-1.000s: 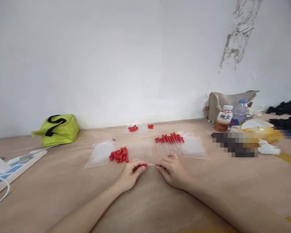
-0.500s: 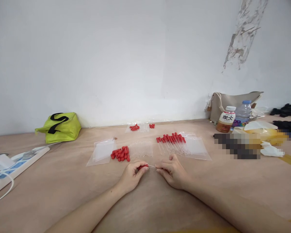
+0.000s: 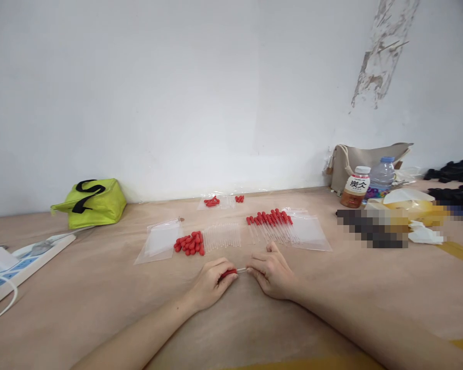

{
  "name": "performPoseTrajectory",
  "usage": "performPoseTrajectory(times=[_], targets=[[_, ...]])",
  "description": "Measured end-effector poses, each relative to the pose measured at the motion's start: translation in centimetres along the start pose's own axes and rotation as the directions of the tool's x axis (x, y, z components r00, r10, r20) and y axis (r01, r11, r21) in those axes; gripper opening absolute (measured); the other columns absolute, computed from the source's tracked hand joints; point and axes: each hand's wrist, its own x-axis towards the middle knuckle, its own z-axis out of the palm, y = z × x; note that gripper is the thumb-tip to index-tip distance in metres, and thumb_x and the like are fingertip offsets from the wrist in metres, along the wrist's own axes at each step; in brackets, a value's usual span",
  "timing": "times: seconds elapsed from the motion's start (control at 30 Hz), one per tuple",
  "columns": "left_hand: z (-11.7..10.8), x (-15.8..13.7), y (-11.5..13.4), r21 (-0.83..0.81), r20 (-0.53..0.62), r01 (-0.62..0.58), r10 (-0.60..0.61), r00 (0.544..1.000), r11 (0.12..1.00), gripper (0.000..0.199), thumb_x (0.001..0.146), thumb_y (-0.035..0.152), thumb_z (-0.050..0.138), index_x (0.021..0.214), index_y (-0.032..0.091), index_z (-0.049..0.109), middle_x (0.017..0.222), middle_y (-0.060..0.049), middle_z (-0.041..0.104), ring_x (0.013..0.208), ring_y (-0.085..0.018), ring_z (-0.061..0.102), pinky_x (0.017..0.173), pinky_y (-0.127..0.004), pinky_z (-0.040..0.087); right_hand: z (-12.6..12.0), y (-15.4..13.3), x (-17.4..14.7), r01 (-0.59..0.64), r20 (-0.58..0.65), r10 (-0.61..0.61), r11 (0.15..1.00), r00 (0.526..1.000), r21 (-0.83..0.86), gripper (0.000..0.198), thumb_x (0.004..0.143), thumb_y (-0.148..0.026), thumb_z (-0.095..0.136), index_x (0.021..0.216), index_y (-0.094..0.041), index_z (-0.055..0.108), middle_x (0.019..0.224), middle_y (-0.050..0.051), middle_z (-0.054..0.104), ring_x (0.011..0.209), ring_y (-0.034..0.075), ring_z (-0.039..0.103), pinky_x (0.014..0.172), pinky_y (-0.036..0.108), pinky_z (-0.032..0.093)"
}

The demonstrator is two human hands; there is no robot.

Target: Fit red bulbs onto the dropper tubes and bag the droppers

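Two hands engaged on one piece, to near right of bulb pile (image 3: 190, 243) on worktop (image 3: 231, 331). Left hand (image 3: 214, 283) had fingers closed round red bulb (image 3: 228, 274); right hand (image 3: 272, 272) had fingers pinching clear tube (image 3: 242, 270). Change noted: exposed tube length shorter than one second earlier. Judged: bulb pressed farther onto tube, or grip shifted; could not tell which. Loose tubes (image 3: 221, 236) lay just right of pile; bulb-topped tubes (image 3: 273, 225) lay farther right of pile.

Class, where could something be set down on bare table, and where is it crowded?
Bare: between power strip and left hand; between right hand and tissue. Crowded: the middle, with bulbs, tubes and plastic bags; far right, around the bottles.
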Motion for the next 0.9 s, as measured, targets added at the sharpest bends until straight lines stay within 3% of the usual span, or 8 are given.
performPoseTrajectory(times=[0.33, 0.47, 0.6, 0.67, 0.73, 0.83, 0.9], targets=[[-0.1, 0.1, -0.1, 0.003, 0.013, -0.054, 0.054, 0.998, 0.999, 0.022, 0.089, 0.026, 0.038, 0.084, 0.016, 0.057, 0.076, -0.004, 0.055, 0.068, -0.014, 0.05, 0.062, -0.023, 0.039, 0.1, -0.4, 0.2, -0.033, 0.044, 0.033, 0.999, 0.999, 0.021, 0.023, 0.085, -0.02, 0.038, 0.071, -0.017, 0.055, 0.066, 0.0, 0.06, 0.058, 0.009, 0.043, 0.065, 0.029, 0.019], [-0.5, 0.2, -0.6, 0.012, 0.014, -0.071, 0.071, 0.997, 0.997, 0.023, 0.089, 0.024, 0.037, 0.09, 0.017, 0.058, 0.082, -0.006, 0.058, 0.075, -0.015, 0.053, 0.068, -0.026, 0.041, -0.6, -0.9, 0.4, 0.019, 0.035, -0.017, 0.998, 0.999, -0.06, 0.02, 0.084, -0.022, 0.041, 0.076, -0.019, 0.059, 0.069, 0.002, 0.06, 0.065, 0.011, 0.046, 0.066, 0.031, 0.019], [-0.5, -0.1, -0.9, 0.005, -0.063, -0.025, 0.025, 0.998, 1.0, 0.021, 0.088, 0.024, 0.041, 0.102, 0.02, 0.056, 0.094, -0.007, 0.058, 0.086, -0.018, 0.053, 0.077, -0.03, 0.042, -1.7, -1.3, 0.6, 0.038, 0.079, -0.025, 0.984, 0.997, -0.173, 0.018, 0.078, -0.021, 0.046, 0.068, -0.018, 0.06, 0.069, 0.004, 0.06, 0.067, 0.014, 0.048, 0.065, 0.032, 0.02], [-0.5, -0.3, -1.0, 0.003, -0.099, 0.033, -0.033, 0.994, 0.999, 0.031, 0.085, 0.023, 0.045, 0.116, 0.022, 0.047, 0.106, -0.007, 0.055, 0.093, -0.019, 0.051, 0.082, -0.033, 0.041, -2.2, -0.6, 0.8, -0.054, 0.084, 0.071, 0.98, 0.994, -0.193, 0.018, 0.076, -0.02, 0.046, 0.064, -0.018, 0.06, 0.067, 0.004, 0.061, 0.065, 0.014, 0.049, 0.066, 0.032, 0.021], [-0.5, -0.4, -1.0, -0.003, -0.099, 0.089, -0.089, 0.991, 0.996, 0.039, 0.083, 0.022, 0.048, 0.121, 0.023, 0.04, 0.113, -0.008, 0.052, 0.096, -0.02, 0.05, 0.084, -0.035, 0.041, -2.6, 0.9, 1.4, -0.24, 0.048, 0.252, 0.953, 0.966, -0.182, 0.022, 0.078, -0.022, 0.045, 0.062, -0.019, 0.06, 0.065, 0.003, 0.062, 0.063, 0.013, 0.05, 0.065, 0.031, 0.022], [-0.5, -0.3, -1.1, -0.01, -0.067, 0.109, -0.109, 0.992, 0.994, 0.035, 0.082, 0.021, 0.048, 0.116, 0.023, 0.045, 0.113, -0.007, 0.052, 0.098, -0.021, 0.051, 0.085, -0.036, 0.041, -2.6, 3.8, 2.9, -0.545, -0.024, 0.546, 0.83, 0.837, -0.115, 0.026, 0.081, -0.028, 0.042, 0.066, -0.019, 0.061, 0.065, 0.001, 0.064, 0.063, 0.013, 0.054, 0.063, 0.028, 0.024], [-0.5, -0.3, -1.2, -0.013, -0.05, 0.101, -0.101, 0.994, 0.995, 0.032, 0.082, 0.021, 0.047, 0.114, 0.023, 0.047, 0.11, -0.007, 0.055, 0.099, -0.021, 0.051, 0.086, -0.037, 0.041, -2.0, 5.4, 4.2, -0.654, -0.079, 0.65, 0.753, 0.756, -0.065, 0.019, 0.079, -0.03, 0.045, 0.08, -0.021, 0.061, 0.071, 0.001, 0.065, 0.069, 0.014, 0.056, 0.065, 0.027, 0.026]])
